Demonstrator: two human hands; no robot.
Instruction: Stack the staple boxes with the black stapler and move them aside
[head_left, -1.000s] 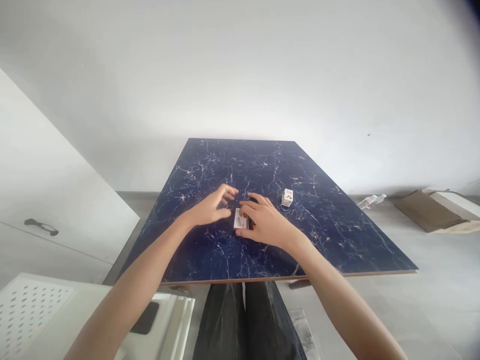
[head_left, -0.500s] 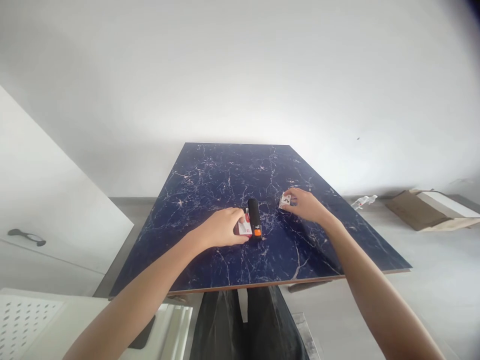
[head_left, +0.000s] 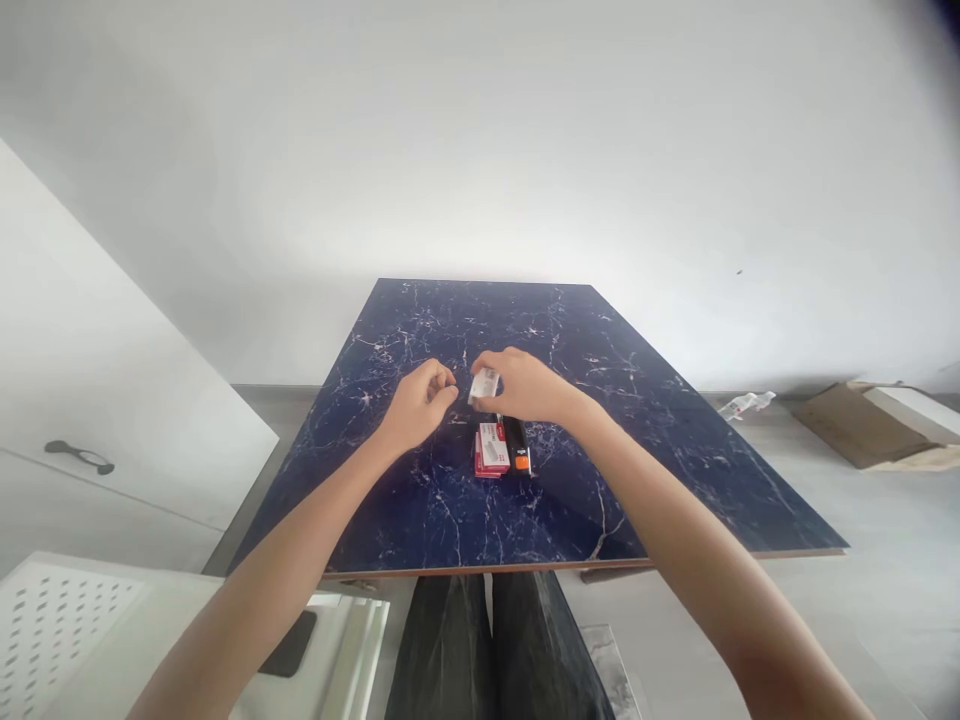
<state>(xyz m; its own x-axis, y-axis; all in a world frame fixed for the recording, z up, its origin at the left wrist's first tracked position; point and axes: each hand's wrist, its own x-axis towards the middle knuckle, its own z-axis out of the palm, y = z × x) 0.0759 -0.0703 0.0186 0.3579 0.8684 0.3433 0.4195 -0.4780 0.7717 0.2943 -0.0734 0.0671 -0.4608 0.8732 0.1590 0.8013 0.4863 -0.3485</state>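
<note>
My right hand [head_left: 517, 385] grips a small white box [head_left: 484, 384] between thumb and fingers, just above the middle of the table. Close to its left is my left hand [head_left: 426, 400], its fingers curled in toward the thumb and nothing visible in them. Nearer to me, two small red-and-white boxes [head_left: 493, 448] lie stacked, slightly out of line with each other. Against their right side lies a long black object with an orange patch [head_left: 519, 450], which looks like a stapler. My right hand and wrist hide its far end.
The dark blue marble-patterned table [head_left: 480, 320] stands near a white wall. A white cabinet with a dark handle [head_left: 79, 457] is at left. A pale perforated surface [head_left: 60, 620] sits at lower left. On the floor at right are a cardboard box [head_left: 874, 425] and a clear plastic item [head_left: 746, 404].
My left hand has let go of the red-and-white boxes and moved away and left. My right hand has carried the white box leftward, beyond the black object. The view has shifted slightly.
</note>
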